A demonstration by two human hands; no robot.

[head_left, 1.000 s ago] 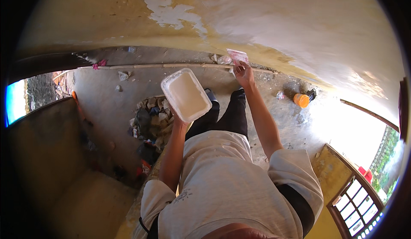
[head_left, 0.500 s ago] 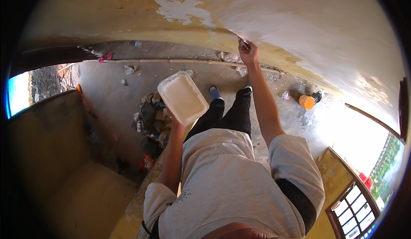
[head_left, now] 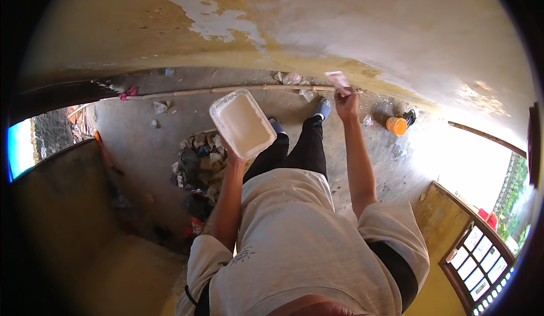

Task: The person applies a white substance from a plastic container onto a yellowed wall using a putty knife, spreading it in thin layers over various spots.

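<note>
One tub, one flat pinkish piece, one orange bucket, one pole counted. Pale paste seen in tub. Two hands, held well apart. Tub gripped at near edge by left hand, fingers mostly hidden beneath; tub held above floor. Piece, blurred, pinched by nearly closed right hand, near wall; wall contact cannot be told.

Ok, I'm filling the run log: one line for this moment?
left hand: holds white tub | right hand: holds flat pinkish piece | orange container: on floor
</note>
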